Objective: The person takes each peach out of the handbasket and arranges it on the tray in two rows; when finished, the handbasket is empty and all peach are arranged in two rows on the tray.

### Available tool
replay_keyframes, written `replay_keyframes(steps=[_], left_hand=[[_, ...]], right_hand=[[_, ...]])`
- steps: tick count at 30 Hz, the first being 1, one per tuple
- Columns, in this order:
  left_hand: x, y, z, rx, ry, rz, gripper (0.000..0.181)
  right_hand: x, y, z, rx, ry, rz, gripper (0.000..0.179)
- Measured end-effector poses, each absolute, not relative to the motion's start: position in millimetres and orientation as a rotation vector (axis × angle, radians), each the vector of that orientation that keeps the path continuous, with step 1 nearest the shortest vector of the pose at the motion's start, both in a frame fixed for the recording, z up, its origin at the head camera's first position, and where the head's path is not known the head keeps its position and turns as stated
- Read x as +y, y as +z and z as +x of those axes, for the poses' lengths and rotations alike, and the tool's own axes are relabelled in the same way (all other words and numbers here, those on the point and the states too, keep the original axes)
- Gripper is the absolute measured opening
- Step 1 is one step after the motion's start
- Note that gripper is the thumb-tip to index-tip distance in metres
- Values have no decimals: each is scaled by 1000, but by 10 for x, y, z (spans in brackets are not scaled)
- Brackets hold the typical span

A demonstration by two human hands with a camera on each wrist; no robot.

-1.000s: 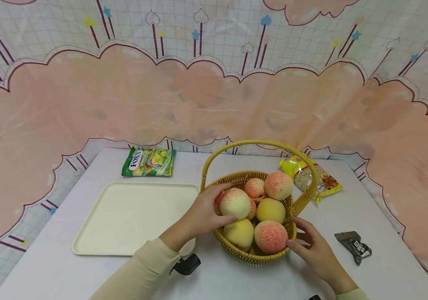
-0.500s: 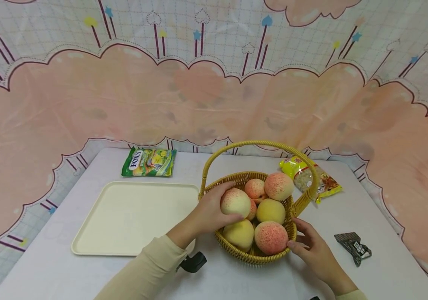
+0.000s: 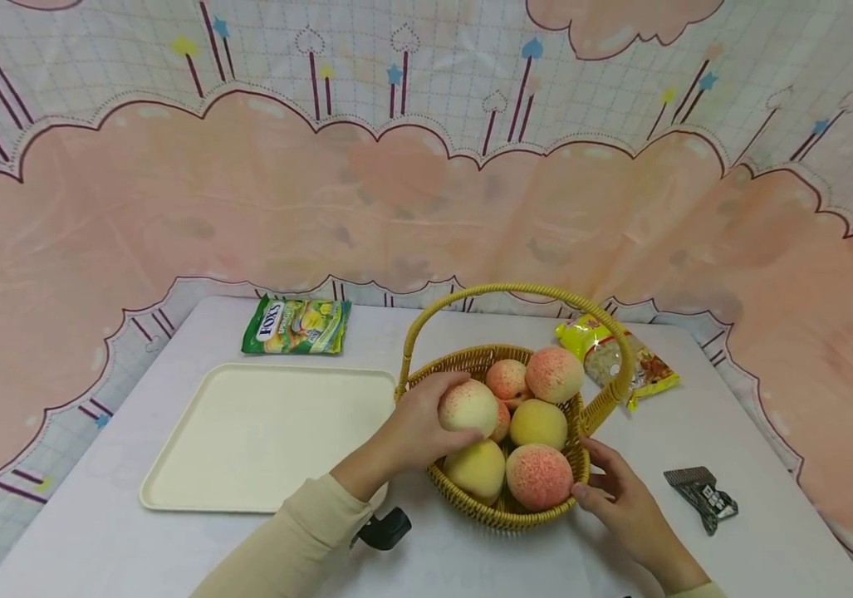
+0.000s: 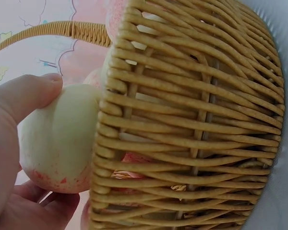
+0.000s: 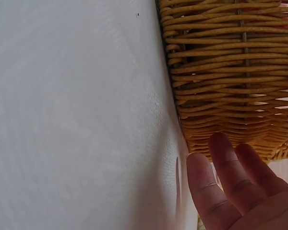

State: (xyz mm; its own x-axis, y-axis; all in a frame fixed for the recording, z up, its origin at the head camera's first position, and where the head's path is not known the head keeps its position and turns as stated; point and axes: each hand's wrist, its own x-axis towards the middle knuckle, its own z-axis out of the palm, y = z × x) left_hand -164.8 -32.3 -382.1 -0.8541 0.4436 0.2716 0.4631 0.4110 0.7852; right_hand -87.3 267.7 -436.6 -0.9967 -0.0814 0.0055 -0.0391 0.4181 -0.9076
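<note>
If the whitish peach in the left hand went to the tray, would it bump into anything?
Maybe: the basket's left rim stands between peach and tray, so the peach likely needs lifting over. The handle's left end rises farther back.

White table (image 3: 486,569). Tray (image 3: 262,440) lies flat on left. Green bag (image 3: 296,325) lies far left, just beyond tray. Basket (image 3: 501,519) stands upright right of centre, just beside tray. Yellow bag (image 3: 605,359) lies far right, partly behind basket. Dark packet (image 3: 704,498) lies right, nearer than yellow bag.
</note>
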Motion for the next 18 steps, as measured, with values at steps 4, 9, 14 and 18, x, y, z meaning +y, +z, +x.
replay_keyframes(steps=[4, 9, 14, 18], left_hand=[[-352, -3807, -1610, -2592, -1460, -861, 68], [-427, -3767, -1543, -2555, -1434, -896, 65], [-540, -3717, -1456, -2548, -1426, -905, 63], [-648, -3687, -1384, -2541, -1430, -908, 63]], right_hand=[[2667, -4369, -873, 2610, -1670, -107, 60], [2658, -4349, -875, 2599, -1666, -99, 60], [2656, -4330, -872, 2606, -1648, -83, 61], [2655, -4328, -869, 2611, -1643, -88, 61]])
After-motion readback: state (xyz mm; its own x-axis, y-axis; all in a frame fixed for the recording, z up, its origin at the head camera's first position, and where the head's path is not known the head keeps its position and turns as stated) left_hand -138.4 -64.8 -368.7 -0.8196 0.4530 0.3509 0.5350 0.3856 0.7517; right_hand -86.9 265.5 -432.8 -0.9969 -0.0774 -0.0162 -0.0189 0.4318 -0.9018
